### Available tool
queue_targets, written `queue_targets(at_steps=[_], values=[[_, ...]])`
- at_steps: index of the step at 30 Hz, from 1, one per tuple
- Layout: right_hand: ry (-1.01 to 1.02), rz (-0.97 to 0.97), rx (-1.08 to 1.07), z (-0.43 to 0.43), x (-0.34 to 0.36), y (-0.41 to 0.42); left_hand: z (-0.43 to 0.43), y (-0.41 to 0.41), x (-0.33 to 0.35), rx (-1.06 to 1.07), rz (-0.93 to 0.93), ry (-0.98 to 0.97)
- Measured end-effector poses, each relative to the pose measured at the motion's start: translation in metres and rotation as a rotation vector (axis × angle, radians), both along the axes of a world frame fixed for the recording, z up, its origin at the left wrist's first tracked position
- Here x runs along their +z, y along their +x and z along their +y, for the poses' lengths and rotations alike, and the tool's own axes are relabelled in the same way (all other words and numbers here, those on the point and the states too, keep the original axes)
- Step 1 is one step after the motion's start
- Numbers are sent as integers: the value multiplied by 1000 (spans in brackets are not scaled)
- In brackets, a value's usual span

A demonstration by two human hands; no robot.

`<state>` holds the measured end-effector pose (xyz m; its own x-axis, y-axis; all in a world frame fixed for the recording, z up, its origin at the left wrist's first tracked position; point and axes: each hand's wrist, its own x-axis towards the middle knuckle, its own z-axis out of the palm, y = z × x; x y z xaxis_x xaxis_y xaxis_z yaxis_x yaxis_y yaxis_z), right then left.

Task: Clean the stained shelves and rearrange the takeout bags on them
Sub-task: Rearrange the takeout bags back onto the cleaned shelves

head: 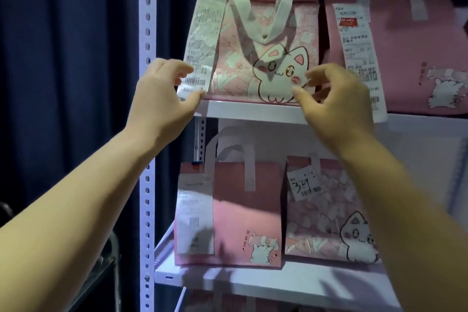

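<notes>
A pink cat-print takeout bag (pixel 266 58) with white handles stands upright on the upper white shelf (pixel 253 110), and a long receipt (pixel 202 38) hangs down its left side. My left hand (pixel 162 99) is at the bag's lower left corner. Its thumb tip touches the bottom of the receipt, and its fingers curve just off the receipt's edge. My right hand (pixel 336 101) hovers at the bag's lower right corner, with thumb and fingers curved and a gap between them. Neither hand grips the bag.
A second pink bag (pixel 415 58) with a receipt stands to the right on the same shelf. On the lower shelf (pixel 253 278) stand a plain pink bag (pixel 240 215) and a cat-print bag (pixel 329 213). A perforated white upright (pixel 147 33) and a dark curtain (pixel 68 46) are on the left.
</notes>
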<state>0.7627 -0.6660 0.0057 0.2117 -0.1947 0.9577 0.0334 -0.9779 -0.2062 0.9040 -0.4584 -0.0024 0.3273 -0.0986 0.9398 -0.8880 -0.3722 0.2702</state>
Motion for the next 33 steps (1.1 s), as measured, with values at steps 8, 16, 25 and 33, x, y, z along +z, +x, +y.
queue_targets(at_steps=[8, 16, 25, 33], values=[[124, 183, 179, 28, -74, -1, 6, -23, -74, -174, 195, 10], [282, 429, 160, 32, -150, 7, 6, -7, -160, -269, 504, 58], [551, 529, -23, 11, -216, 4, -8, 11, -222, -245, 612, 160], [691, 561, -101, -3, -241, 0, -22, 17, -238, -168, 551, 195]])
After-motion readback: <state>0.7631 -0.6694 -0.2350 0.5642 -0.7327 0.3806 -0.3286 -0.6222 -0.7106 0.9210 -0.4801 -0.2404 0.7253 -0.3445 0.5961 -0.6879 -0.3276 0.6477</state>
